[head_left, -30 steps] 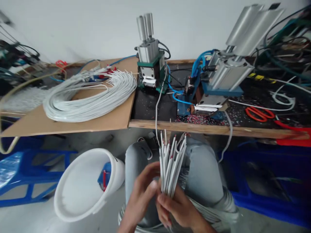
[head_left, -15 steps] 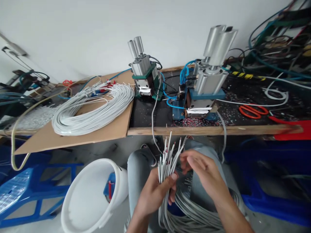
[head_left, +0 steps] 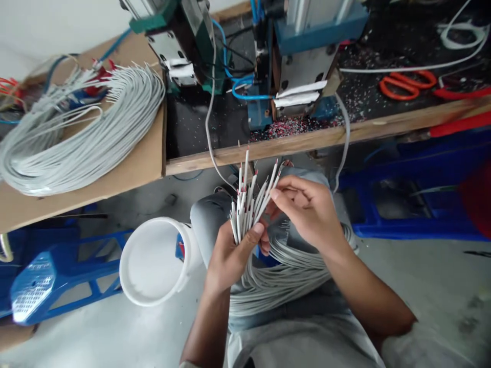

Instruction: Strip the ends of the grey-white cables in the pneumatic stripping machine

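My left hand (head_left: 236, 250) is wrapped round a bundle of grey-white cables (head_left: 244, 212) just below their upper ends. The ends fan out at uneven heights, and several show red inner wires at the tips. With thumb and fingers, my right hand (head_left: 307, 212) pinches a cable at the bundle's right side, near its tip. Below both hands the long part of the cables (head_left: 276, 281) lies looped across my lap.
On the bench, a larger coil of cable (head_left: 115, 148) lies on cardboard (head_left: 149, 168). Two pneumatic machines (head_left: 176, 56) (head_left: 303, 66) stand behind the wooden edge, with orange-handled scissors (head_left: 399, 87) to their right. A white bucket (head_left: 128, 260) and blue stools (head_left: 53, 281) stand below.
The view has tilted down and closer to the bench. My right hand has moved in from beside the bundle and closed on a cable. My left hand keeps its hold.
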Available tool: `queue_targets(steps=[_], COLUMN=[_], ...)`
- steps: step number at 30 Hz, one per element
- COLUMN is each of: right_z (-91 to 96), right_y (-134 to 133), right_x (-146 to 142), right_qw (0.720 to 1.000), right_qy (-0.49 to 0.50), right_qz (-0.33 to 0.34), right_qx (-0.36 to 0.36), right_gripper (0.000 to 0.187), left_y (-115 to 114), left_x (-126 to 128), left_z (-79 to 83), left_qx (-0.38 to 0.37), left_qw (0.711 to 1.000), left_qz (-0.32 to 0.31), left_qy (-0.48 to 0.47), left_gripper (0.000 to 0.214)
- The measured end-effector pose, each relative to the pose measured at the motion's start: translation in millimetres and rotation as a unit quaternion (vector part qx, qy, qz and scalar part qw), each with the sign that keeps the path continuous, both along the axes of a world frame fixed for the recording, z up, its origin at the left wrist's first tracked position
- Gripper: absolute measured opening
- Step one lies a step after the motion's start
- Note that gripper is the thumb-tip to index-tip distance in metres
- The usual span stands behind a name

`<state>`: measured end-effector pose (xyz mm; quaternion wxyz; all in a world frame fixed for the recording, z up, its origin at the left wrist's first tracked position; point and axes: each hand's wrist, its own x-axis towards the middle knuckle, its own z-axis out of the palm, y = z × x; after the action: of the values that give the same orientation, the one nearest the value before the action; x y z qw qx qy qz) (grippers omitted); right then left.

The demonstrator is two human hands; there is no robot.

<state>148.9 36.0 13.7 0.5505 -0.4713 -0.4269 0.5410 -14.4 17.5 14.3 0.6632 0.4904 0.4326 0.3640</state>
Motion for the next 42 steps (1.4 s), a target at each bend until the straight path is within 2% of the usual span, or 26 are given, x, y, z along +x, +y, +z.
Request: queue_targets(steps=[3, 8, 10, 13, 17, 19, 21, 25, 28, 31, 32, 34, 36, 37, 42], right_z=[0.9, -4.4, -10.2, -21.0, -33.2, -35.9, -35.3, -25.3, -18.1, -16.9, -17.5, -19.3, -21.3, -22.4, -28.5], right_y=[0.7, 7.1, 7.8, 6.2, 2.8, 0.5, -2.7, -8.0, -7.8, -8.8, -10.8, -18.2, -28.3, -33.4, -48.0], right_x=[-2.2, -3.8, -5.3, -10.6, -16.9, -16.9, -15.7, -14.4, -13.6, -9.2, -7.1, -3.0, -0.9, -1.0, -6.0], right_qw=[1.0, 0.989, 0.985, 0.986, 0.979, 0.977, 0.98, 0.99, 0.995, 0.987, 0.982, 0.973, 0.959, 0.956, 0.959], right_qy=[0.016, 0.095, 0.118, 0.151, 0.196, 0.205, 0.194, 0.132, 0.095, 0.158, 0.187, 0.211, 0.177, 0.147, 0.094], right_qz=[0.005, 0.108, 0.116, 0.061, -0.05, -0.053, -0.022, 0.021, 0.014, -0.032, -0.021, 0.074, 0.188, 0.218, 0.223], right_qx=[0.002, -0.043, -0.041, -0.032, -0.006, -0.009, -0.025, -0.042, -0.031, -0.006, -0.013, -0.061, -0.114, -0.127, -0.15], right_gripper=[0.015, 0.018, 0.019, 0.019, 0.015, 0.016, 0.016, 0.01, 0.009, 0.014, 0.017, 0.021, 0.021, 0.021, 0.021], left_y=[-0.7, -2.9, -3.7, -2.4, 4.2, 6.5, 6.5, 4.6, 6.3, 9.0, 9.2, 7.6, 3.9, 1.6, -6.3], left_x=[1.6, 1.0, 0.3, -0.5, -3.5, -5.6, -6.6, -3.7, -1.9, -2.8, -3.3, -4.2, -4.3, -4.0, -1.6], left_z=[0.6, -2.1, -4.9, -9.4, -13.2, -13.0, -10.9, -2.7, 1.0, -1.3, -3.0, -6.2, -7.7, -7.6, -3.1], left_qx=[0.009, -0.021, -0.03, -0.038, 0.0, -0.001, -0.01, 0.032, 0.05, 0.058, 0.042, -0.009, -0.04, -0.039, -0.024], left_qw=[1.0, 0.999, 0.999, 0.998, 0.991, 0.991, 0.994, 0.99, 0.988, 0.986, 0.986, 0.985, 0.986, 0.987, 0.985], left_qz=[0.004, 0.021, 0.027, 0.04, 0.133, 0.137, 0.107, 0.085, 0.063, 0.119, 0.145, 0.17, 0.16, 0.155, 0.168], left_qy=[-0.004, -0.023, -0.035, -0.027, 0.002, 0.001, 0.018, 0.103, 0.129, 0.098, 0.072, 0.018, -0.006, -0.003, 0.017], left_gripper=[0.018, 0.017, 0.018, 0.02, 0.019, 0.02, 0.022, 0.021, 0.023, 0.022, 0.023, 0.024, 0.024, 0.025, 0.025])
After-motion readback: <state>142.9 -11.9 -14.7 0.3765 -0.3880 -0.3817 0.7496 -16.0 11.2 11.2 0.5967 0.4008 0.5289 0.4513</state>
